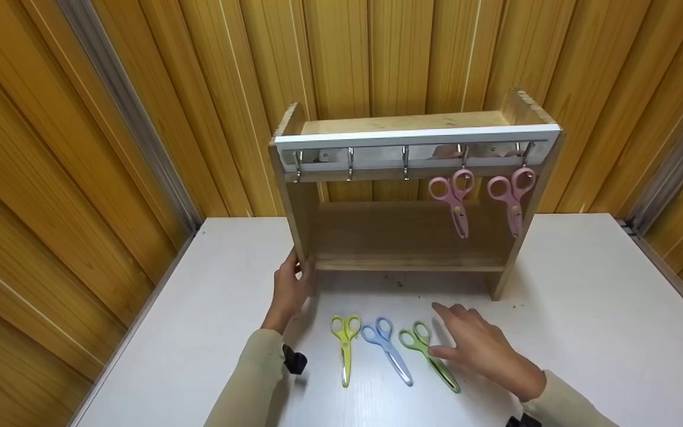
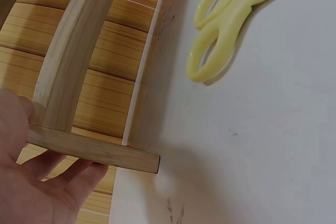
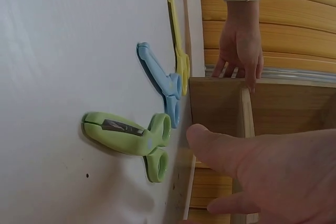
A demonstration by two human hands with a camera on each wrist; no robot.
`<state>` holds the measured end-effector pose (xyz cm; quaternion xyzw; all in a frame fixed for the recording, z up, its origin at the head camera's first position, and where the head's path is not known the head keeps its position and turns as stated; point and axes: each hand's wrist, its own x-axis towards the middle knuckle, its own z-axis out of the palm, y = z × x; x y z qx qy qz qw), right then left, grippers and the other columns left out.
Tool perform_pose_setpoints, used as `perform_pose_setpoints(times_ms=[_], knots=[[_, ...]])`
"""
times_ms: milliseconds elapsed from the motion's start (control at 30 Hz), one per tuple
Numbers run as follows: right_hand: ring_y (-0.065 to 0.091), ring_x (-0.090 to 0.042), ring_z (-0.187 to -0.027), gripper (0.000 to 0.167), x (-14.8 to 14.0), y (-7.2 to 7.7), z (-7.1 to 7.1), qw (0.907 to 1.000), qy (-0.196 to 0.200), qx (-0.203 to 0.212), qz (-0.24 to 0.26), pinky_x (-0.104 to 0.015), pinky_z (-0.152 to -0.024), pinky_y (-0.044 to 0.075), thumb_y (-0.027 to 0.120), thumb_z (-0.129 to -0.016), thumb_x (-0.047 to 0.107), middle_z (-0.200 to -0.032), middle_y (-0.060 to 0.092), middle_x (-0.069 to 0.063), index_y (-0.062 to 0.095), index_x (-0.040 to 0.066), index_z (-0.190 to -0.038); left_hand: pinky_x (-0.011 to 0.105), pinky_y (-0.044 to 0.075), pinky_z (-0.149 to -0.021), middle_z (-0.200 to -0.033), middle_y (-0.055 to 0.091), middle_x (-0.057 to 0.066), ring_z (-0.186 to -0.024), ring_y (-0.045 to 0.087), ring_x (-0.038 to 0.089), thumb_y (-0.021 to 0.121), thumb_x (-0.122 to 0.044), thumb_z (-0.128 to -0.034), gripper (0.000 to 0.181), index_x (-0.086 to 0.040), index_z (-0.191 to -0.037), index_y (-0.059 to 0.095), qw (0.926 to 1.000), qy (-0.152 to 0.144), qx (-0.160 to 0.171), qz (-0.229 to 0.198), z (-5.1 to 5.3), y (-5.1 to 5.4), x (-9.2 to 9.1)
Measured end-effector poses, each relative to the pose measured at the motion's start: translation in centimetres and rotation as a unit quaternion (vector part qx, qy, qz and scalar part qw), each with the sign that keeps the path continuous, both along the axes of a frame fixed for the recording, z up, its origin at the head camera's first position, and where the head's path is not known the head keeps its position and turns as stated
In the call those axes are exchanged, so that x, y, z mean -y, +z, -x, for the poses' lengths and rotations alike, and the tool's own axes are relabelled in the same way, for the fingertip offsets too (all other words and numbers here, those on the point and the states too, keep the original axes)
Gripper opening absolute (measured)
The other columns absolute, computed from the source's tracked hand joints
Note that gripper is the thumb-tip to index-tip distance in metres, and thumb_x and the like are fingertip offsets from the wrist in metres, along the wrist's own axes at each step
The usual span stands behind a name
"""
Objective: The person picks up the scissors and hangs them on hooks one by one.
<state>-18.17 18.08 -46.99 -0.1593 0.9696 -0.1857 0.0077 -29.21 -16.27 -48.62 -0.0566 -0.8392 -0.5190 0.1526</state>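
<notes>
A wooden shelf rack (image 1: 407,234) stands on the white table. My left hand (image 1: 290,289) grips the lower part of its left side panel (image 2: 100,149), thumb on one face and fingers on the other. Above the table, beside the green scissors (image 1: 443,372), is my right hand (image 1: 479,343), fingers spread and holding nothing. These scissors lie with their handles toward the rack, as do the blue scissors (image 1: 398,362) and the yellow scissors (image 1: 345,356) to their left. Two pairs of pink scissors (image 1: 459,216) hang by a handle loop from the two right-hand hooks.
A metal strip with several hooks (image 1: 405,163) runs along the rack's upper front; the three left-hand hooks carry nothing. Behind the white table (image 1: 590,332) rise wood-patterned wall panels (image 1: 401,59). Small dark specks dot the tabletop below the rack.
</notes>
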Motion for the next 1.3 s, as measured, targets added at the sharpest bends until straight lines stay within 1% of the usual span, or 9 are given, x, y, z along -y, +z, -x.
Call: perform_pose_setpoints(times_ms=[100,300,467,567,733,933,1067,1167,1300], knots=[[0.061,-0.039,-0.109,0.085,0.0,-0.3,-0.2,0.9999,0.011,0.007,-0.01,-0.055,-0.072,0.057,0.092,-0.075,0.038,-0.122,0.063,-0.018,0.055,0.002,-0.143,0.044,0.051,-0.107,-0.149,0.055,0.015,-0.128,0.061,0.031,0.053,-0.014,-0.1077,0.053,-0.007,-0.158,0.039,1.0,-0.001,0.002,-0.003,0.0,0.0,0.0],[0.061,-0.036,-0.101,0.089,-0.1,-0.8,-0.5,0.9994,0.014,0.017,-0.027,-0.051,-0.066,0.055,0.095,-0.069,0.036,-0.116,0.062,-0.016,0.056,0.002,-0.142,0.043,0.051,-0.106,-0.15,0.055,0.014,-0.127,0.061,0.03,0.053,-0.016,-0.1079,0.054,-0.009,-0.159,0.038,1.0,0.0,0.005,-0.004,0.0,0.0,-0.1],[0.062,-0.034,-0.099,0.087,-0.2,-1.2,-0.8,0.9993,0.014,0.016,-0.03,-0.052,-0.067,0.056,0.096,-0.068,0.035,-0.113,0.062,-0.016,0.059,0.002,-0.139,0.045,0.052,-0.105,-0.15,0.054,0.016,-0.127,0.061,0.033,0.053,-0.016,-0.108,0.054,-0.007,-0.159,0.037,1.0,-0.001,0.005,-0.006,-0.1,0.0,-0.1],[0.062,-0.034,-0.1,0.084,-0.2,-1.4,-0.9,0.9992,0.015,0.015,-0.033,-0.054,-0.067,0.056,0.096,-0.068,0.034,-0.113,0.061,-0.015,0.06,0.003,-0.137,0.047,0.053,-0.104,-0.149,0.054,0.019,-0.126,0.061,0.037,0.053,-0.015,-0.1078,0.055,-0.005,-0.159,0.036,1.0,-0.003,-0.004,0.002,-0.1,0.0,-0.1],[0.063,-0.032,-0.096,0.071,-0.4,-1.6,-0.9,0.9992,0.015,0.009,-0.035,-0.053,-0.066,0.055,0.095,-0.069,0.03,-0.108,0.062,-0.012,0.066,0.004,-0.128,0.046,0.053,-0.104,-0.149,0.054,0.018,-0.126,0.062,0.035,0.053,-0.016,-0.1081,0.054,-0.006,-0.159,0.037,1.0,0.002,-0.004,0.009,0.0,0.0,-0.1],[0.061,-0.026,-0.086,0.048,-0.5,-1.5,-0.7,0.999,0.012,0.016,-0.039,-0.048,-0.062,0.054,0.093,-0.073,0.02,-0.098,0.061,-0.008,0.073,0.004,-0.113,0.045,0.051,-0.106,-0.15,0.054,0.017,-0.126,0.062,0.033,0.053,-0.016,-0.108,0.054,-0.007,-0.159,0.037,1.0,0.004,0.001,0.006,0.0,0.1,-0.1],[0.06,-0.025,-0.082,0.033,-0.5,-1.5,-0.5,0.9988,0.009,0.019,-0.044,-0.046,-0.059,0.053,0.091,-0.075,0.015,-0.095,0.061,-0.006,0.075,0.006,-0.102,0.046,0.051,-0.106,-0.149,0.054,0.018,-0.126,0.062,0.034,0.053,-0.015,-0.108,0.053,-0.006,-0.158,0.038,1.0,0.001,-0.004,0.004,-0.1,0.1,-0.1],[0.059,-0.024,-0.077,0.023,-0.6,-1.6,-0.4,0.9991,0.008,0.011,-0.041,-0.045,-0.056,0.052,0.089,-0.077,0.01,-0.091,0.061,-0.005,0.075,0.007,-0.096,0.047,0.051,-0.106,-0.149,0.054,0.018,-0.126,0.062,0.035,0.053,-0.014,-0.1078,0.053,-0.006,-0.158,0.038,1.0,0.001,-0.005,0.001,-0.1,0.1,-0.1],[0.057,-0.023,-0.074,0.019,-0.8,-1.8,-0.4,0.9994,0.004,-0.007,-0.035,-0.042,-0.055,0.05,0.086,-0.077,0.005,-0.087,0.059,-0.003,0.076,0.008,-0.093,0.048,0.051,-0.106,-0.15,0.053,0.018,-0.127,0.061,0.034,0.053,-0.013,-0.1078,0.054,-0.006,-0.159,0.037,1.0,-0.001,-0.001,-0.004,0.0,0.0,-0.1]])
